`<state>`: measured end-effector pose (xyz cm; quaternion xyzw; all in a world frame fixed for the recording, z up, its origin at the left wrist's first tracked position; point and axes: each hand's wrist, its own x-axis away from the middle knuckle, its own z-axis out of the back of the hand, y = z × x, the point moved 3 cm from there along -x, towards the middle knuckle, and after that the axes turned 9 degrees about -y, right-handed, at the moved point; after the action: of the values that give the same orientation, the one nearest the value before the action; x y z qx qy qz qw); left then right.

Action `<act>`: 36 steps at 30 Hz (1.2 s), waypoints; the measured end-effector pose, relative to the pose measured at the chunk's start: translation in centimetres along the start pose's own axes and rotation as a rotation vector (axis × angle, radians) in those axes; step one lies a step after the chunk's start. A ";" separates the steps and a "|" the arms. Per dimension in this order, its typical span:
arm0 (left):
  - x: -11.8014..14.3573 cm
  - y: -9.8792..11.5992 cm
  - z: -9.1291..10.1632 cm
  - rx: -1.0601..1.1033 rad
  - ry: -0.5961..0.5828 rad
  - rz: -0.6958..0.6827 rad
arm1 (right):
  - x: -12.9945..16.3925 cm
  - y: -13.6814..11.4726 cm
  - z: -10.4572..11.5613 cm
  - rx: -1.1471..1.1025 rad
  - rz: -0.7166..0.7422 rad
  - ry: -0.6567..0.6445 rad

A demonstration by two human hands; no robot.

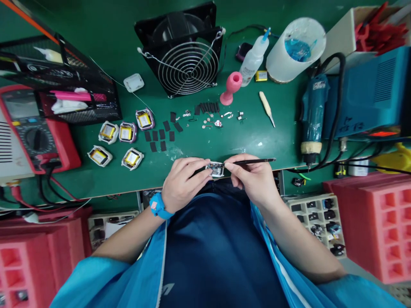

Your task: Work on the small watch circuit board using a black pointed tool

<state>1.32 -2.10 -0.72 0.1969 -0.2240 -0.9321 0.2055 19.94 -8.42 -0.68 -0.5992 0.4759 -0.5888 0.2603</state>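
My left hand [185,183], with a blue wristband, grips a small white watch case [217,169] at the table's front edge. Its fingertips press on the left side of the case, where some of the inside parts show. Pinched in my right hand [255,177] are slim black tweezers [253,162], their tips at the right side of the case. My fingers hide part of the case and the exact contact of the tips. Ahead of my hands lie several black foam pads [171,136] and small electronic parts [218,123].
Several watch cases with yellow batteries [127,132] lie left. A fan [189,70] stands at the back, near a pink holder [231,87] and a bottle [254,60]. An electric screwdriver [314,111] is at right, a multimeter [38,132] at left.
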 end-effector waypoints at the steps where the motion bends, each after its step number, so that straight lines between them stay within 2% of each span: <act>1: 0.0 0.0 0.0 -0.001 0.000 -0.002 | 0.0 0.0 0.0 0.001 0.002 -0.001; 7: 0.1 0.0 0.0 -0.019 -0.006 -0.009 | -0.1 0.1 0.1 0.009 0.005 -0.018; 12: 0.2 0.0 -0.1 -0.045 0.003 -0.012 | 0.3 0.3 0.0 0.038 0.084 -0.024; 14: 0.2 0.0 -0.2 -0.060 0.006 -0.021 | 0.9 0.2 0.2 0.095 0.173 -0.013; 18: 0.1 0.1 -0.1 -0.056 0.021 -0.041 | 2.1 -0.7 0.9 0.373 0.531 0.010; 20: 0.1 0.1 -0.1 -0.054 0.028 -0.041 | 2.1 -1.1 1.1 0.473 0.644 -0.028; 27: 0.2 0.0 -0.2 -0.031 0.038 -0.011 | -0.5 -1.5 1.0 0.480 0.538 -0.228; 36: 0.3 0.0 -0.4 -0.030 0.026 0.006 | -0.8 -1.5 0.9 0.489 0.551 -0.261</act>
<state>1.26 -2.39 -1.10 0.2053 -0.2080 -0.9321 0.2141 21.26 -7.34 0.11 -0.4391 0.4276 -0.5118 0.6020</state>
